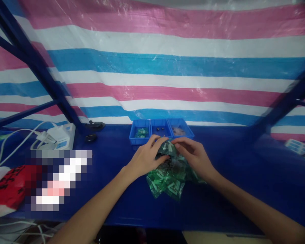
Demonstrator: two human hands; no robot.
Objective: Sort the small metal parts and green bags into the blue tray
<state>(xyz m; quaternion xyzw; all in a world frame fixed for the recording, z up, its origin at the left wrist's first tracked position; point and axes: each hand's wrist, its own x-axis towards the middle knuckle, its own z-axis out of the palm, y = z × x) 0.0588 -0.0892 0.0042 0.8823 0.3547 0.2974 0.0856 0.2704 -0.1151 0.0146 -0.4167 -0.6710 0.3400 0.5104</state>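
Glossy green plastic packets [175,188], flat, crinkled, heaped on smooth blue worktop [109,145], between and under left hand [147,156] and right hand [197,157], left grasping upper packet [168,147], right at its edge, grip unclear

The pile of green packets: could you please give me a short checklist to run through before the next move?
1. Left hand at the pile of green packets: ok, touching it.
2. Right hand at the pile: ok, on its right side.
3. Blue tray upright beyond the hands: ok.
4. Small dark pieces in the tray's middle compartment: ok.
5. White power strip apart from the packets: ok, off to the left.
6. Packet count: cannot tell; they overlap.
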